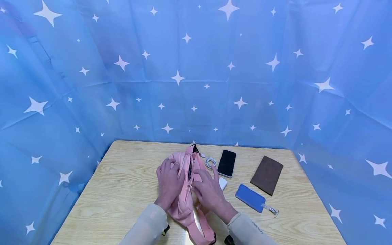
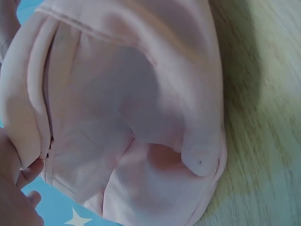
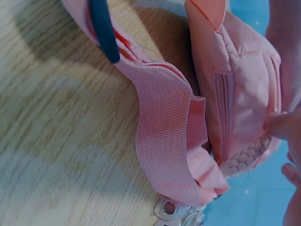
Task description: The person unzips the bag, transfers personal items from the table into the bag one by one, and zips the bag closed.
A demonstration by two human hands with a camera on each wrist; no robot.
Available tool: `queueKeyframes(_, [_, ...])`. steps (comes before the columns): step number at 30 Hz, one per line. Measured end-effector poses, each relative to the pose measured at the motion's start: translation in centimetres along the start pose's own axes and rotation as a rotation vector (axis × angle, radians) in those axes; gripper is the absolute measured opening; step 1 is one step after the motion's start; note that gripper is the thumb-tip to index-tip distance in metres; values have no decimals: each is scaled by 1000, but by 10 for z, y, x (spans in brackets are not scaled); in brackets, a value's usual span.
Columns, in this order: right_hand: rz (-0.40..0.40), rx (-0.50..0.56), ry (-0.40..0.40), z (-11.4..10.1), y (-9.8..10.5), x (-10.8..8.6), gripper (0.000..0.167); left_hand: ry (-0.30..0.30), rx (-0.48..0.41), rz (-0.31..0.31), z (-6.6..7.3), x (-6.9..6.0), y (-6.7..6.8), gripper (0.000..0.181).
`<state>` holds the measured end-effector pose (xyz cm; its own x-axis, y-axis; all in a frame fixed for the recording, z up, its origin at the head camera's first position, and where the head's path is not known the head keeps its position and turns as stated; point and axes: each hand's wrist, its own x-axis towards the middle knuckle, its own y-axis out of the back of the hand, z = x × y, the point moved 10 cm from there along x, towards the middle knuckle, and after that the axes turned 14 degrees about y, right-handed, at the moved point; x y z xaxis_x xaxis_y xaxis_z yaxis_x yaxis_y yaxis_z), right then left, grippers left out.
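A pink waist bag [image 1: 180, 207] stands on the table, its long zipper running up the middle and parted near the top, where a dark gap shows. My left hand [image 1: 170, 180] grips the bag's left side with bent fingers; in the left wrist view its fingertips hold the fabric edge beside the zipper. On the other side, my right hand [image 1: 210, 191] has thumb and forefinger at the zipper edge near the slider. The right wrist view shows its fingertip [image 3: 277, 125] against the bag's rim. What lies inside the bag is hidden.
Right of the bag lie a coiled white cable [image 1: 210, 162], a black-screened phone [image 1: 227, 163], a small white block [image 1: 223, 183], a blue rectangular case [image 1: 250, 198] with a clear strap, and a brown notebook [image 1: 267, 175]. The bag's pink strap [image 3: 164, 127] loops over the table.
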<state>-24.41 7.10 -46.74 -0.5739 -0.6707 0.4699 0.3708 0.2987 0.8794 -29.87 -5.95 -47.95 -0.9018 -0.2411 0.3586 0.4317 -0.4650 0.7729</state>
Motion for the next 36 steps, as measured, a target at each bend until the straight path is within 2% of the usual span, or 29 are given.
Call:
queueKeyframes(11, [29, 50, 19, -6, 3, -2, 9, 10, 4, -2, -3, 3, 0, 23])
queueKeyframes(20, [24, 42, 51, -13, 3, -4, 8, 17, 8, 7, -5, 5, 1, 23])
queueKeyframes(28, [22, 51, 61, -18, 3, -7, 5, -15, -6, 57, -4, 6, 4, 21])
queueKeyframes(36, [46, 52, 102, -28, 6, -8, 5, 8, -5, 34, -7, 10, 1, 21])
